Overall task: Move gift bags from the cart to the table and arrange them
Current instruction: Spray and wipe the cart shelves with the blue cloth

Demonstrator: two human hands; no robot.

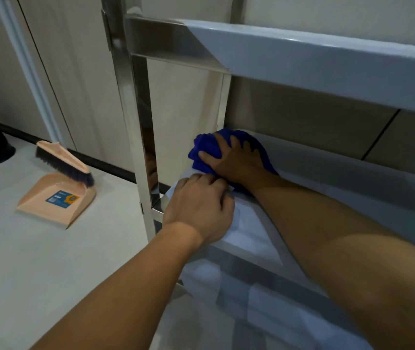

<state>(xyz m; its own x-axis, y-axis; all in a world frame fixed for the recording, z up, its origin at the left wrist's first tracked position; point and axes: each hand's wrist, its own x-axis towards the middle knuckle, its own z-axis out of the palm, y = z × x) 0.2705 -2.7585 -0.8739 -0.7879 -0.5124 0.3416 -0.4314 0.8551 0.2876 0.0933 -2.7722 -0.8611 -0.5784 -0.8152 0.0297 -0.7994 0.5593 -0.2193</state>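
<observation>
A steel cart [135, 102] stands on the floor [37, 261]. Its middle shelf [327, 178] carries a blue cloth [206, 145], pressed flat under the right hand [234, 160], fingers spread. The left hand [199, 205] curls over the shelf edge. A dustpan [55, 200] holds a brush [62, 160]. Gift bags are not visible.
</observation>
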